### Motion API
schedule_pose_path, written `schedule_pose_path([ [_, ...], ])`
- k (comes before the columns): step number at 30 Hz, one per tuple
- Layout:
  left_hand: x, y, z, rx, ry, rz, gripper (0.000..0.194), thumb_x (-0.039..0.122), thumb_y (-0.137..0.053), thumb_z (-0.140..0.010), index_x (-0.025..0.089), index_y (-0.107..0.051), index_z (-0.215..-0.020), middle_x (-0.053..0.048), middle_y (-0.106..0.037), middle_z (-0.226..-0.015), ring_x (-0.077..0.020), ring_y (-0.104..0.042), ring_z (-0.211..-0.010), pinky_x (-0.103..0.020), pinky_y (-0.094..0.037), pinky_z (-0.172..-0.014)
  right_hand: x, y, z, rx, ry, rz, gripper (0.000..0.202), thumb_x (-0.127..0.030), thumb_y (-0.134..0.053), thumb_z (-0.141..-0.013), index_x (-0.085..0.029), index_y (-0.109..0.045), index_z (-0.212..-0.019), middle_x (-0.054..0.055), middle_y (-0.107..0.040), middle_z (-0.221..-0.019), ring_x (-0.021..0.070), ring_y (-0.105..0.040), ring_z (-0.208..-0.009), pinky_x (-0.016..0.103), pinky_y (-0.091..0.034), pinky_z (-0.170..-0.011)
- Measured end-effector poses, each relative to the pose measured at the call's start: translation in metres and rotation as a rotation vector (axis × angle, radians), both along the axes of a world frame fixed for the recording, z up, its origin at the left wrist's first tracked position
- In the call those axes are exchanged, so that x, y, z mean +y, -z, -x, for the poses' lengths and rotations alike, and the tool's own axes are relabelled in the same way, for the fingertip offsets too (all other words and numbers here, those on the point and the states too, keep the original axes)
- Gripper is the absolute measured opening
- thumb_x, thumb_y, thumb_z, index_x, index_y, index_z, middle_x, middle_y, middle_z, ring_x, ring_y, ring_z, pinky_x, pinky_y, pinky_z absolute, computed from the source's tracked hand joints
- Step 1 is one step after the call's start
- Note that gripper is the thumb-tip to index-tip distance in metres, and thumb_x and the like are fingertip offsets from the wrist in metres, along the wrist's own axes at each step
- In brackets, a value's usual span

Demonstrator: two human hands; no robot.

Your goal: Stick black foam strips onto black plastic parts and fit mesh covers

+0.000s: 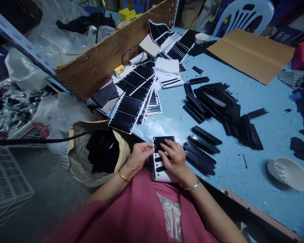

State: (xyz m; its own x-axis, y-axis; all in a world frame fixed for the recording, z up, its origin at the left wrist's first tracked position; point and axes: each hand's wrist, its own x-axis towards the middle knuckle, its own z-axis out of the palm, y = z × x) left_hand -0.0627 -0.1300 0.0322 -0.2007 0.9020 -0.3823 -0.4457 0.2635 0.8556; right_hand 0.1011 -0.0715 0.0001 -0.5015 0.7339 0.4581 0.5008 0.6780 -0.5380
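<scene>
At lower centre of the frame, my left fingers (146, 145) pinch the edge of a white sheet with black rounded strips (160, 168); my right fingers (172, 145) lie spread over it. Judged step: strip-peeling; next move calls for steady hold.

A pale blue chair (262, 8) stands at the frame's upper right, behind creased brown cardboard (253, 55). A pink basket (300, 59) (cut off by the edge) sits at far right. A wooden board (108, 52) slants up toward the top middle; a white crate (11, 184) shows at lower left.
</scene>
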Motion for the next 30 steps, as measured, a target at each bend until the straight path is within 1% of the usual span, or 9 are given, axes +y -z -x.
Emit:
schedule_pose_path([
  [3,0.006,-0.002,-0.003,0.069,0.008,-0.018,0.023,0.025,-0.081,-0.063,0.011,-0.072,-0.081,-0.004,-0.068,-0.068,-0.0135,-0.062,-0.062,-0.023,-0.051,-0.06,0.006,-0.001,0.0,0.023,-0.002,0.014,0.025,-0.032,-0.061,-0.089,-0.021,-0.072,-0.109,0.015,-0.071,-0.114,0.0305,-0.066,-0.104,0.048,-0.054,-0.084],
  [7,0.016,0.01,-0.008,0.192,-0.017,0.033,0.018,0.027,-0.076,-0.066,0.012,-0.072,-0.075,-0.001,-0.065,-0.063,-0.0093,-0.055,-0.049,-0.02,-0.045,-0.049,0.006,0.006,0.001,0.016,0.018,0.013,0.026,-0.034,-0.065,-0.088,-0.022,-0.072,-0.11,0.014,-0.072,-0.112,0.0315,-0.066,-0.107,0.049,-0.055,-0.086],
  [11,0.022,0.019,-0.013,0.248,-0.059,-0.009,0.016,0.025,-0.073,-0.065,0.013,-0.072,-0.076,-0.001,-0.066,-0.068,-0.0103,-0.057,-0.056,-0.02,-0.046,-0.053,0.009,0.013,0.003,0.062,0.022,0.059,0.025,-0.034,-0.066,-0.087,-0.022,-0.073,-0.108,0.013,-0.074,-0.109,0.0316,-0.067,-0.106,0.051,-0.055,-0.088],
  [14,0.027,0.016,-0.012,0.321,0.0,-0.045,0.011,0.025,-0.068,-0.07,0.014,-0.07,-0.07,0.0,-0.063,-0.063,-0.0106,-0.053,-0.056,-0.021,-0.043,-0.053,0.014,0.012,0.002,0.155,-0.011,0.15,0.027,-0.036,-0.069,-0.084,-0.022,-0.074,-0.107,0.013,-0.075,-0.106,0.03,-0.068,-0.102,0.05,-0.055,-0.089],
  [18,0.036,0.009,-0.011,0.349,0.108,-0.094,0.011,0.025,-0.066,-0.071,0.015,-0.069,-0.065,0.0,-0.06,-0.06,-0.0113,-0.052,-0.056,-0.022,-0.042,-0.054,0.022,0.005,-0.002,0.306,-0.066,0.343,0.018,-0.032,-0.067,-0.086,-0.025,-0.075,-0.101,0.009,-0.077,-0.098,0.0247,-0.071,-0.094,0.044,-0.057,-0.087],
  [21,0.041,0.008,-0.012,0.273,0.087,-0.061,0.01,0.024,-0.068,-0.069,0.015,-0.069,-0.066,0.001,-0.059,-0.06,-0.0096,-0.049,-0.052,-0.021,-0.04,-0.05,0.024,0.002,-0.001,0.354,-0.067,0.407,0.017,-0.028,-0.061,-0.09,-0.025,-0.076,-0.097,0.007,-0.077,-0.096,0.0235,-0.072,-0.094,0.042,-0.057,-0.089],
  [23,0.043,0.009,-0.013,0.227,0.054,-0.032,0.01,0.024,-0.07,-0.068,0.014,-0.07,-0.068,0.001,-0.06,-0.06,-0.0084,-0.048,-0.049,-0.02,-0.039,-0.048,0.025,0.002,0.003,0.368,-0.027,0.416,0.021,-0.028,-0.057,-0.092,-0.024,-0.077,-0.095,0.008,-0.077,-0.096,0.0234,-0.072,-0.092,0.042,-0.057,-0.087],
  [26,0.044,0.014,-0.012,0.199,0.028,-0.013,0.013,0.026,-0.072,-0.067,0.014,-0.071,-0.068,0.0,-0.062,-0.06,-0.0081,-0.049,-0.049,-0.019,-0.04,-0.048,0.03,-0.001,0.008,0.398,0.095,0.465,0.023,-0.031,-0.056,-0.091,-0.02,-0.076,-0.091,0.008,-0.077,-0.089,0.0225,-0.073,-0.079,0.038,-0.058,-0.075],
  [30,0.051,0.024,-0.001,0.256,-0.008,-0.006,0.017,0.029,-0.072,-0.069,0.013,-0.071,-0.074,0.0,-0.064,-0.06,-0.0085,-0.051,-0.046,-0.019,-0.04,-0.045,0.046,-0.02,-0.007,0.504,0.268,0.531,0.024,-0.035,-0.06,-0.088,-0.017,-0.072,-0.077,0.005,-0.074,-0.074,0.0181,-0.069,-0.067,0.031,-0.056,-0.065],
])
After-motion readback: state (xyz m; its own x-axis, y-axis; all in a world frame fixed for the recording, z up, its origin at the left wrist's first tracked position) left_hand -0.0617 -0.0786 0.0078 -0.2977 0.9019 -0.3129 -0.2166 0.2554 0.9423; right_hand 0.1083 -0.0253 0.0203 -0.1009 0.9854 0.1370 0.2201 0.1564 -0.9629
